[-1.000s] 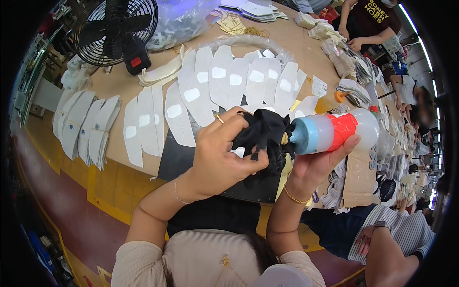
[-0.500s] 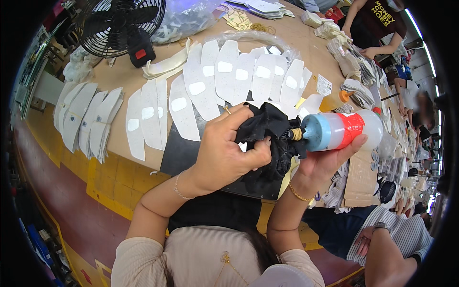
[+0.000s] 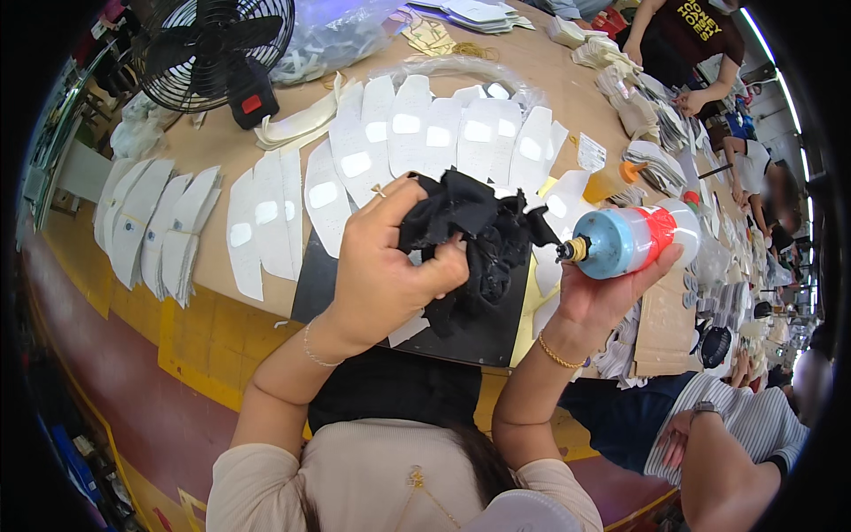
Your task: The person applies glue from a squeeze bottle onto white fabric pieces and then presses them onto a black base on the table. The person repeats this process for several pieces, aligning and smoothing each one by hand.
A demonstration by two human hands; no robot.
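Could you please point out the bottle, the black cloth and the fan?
Bottle (image 3: pixel 658 232), head view: on its red band.
Black cloth (image 3: pixel 487 244), head view: on its middle folds.
Fan (image 3: pixel 213 44), head view: near its middle, at the blades.

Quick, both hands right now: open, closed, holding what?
Left hand: closed on a bunched black cloth.
Right hand: closed around a bottle with a light-blue top, nozzle pointing left.

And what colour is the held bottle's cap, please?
The cap is light blue, seen best in the head view.
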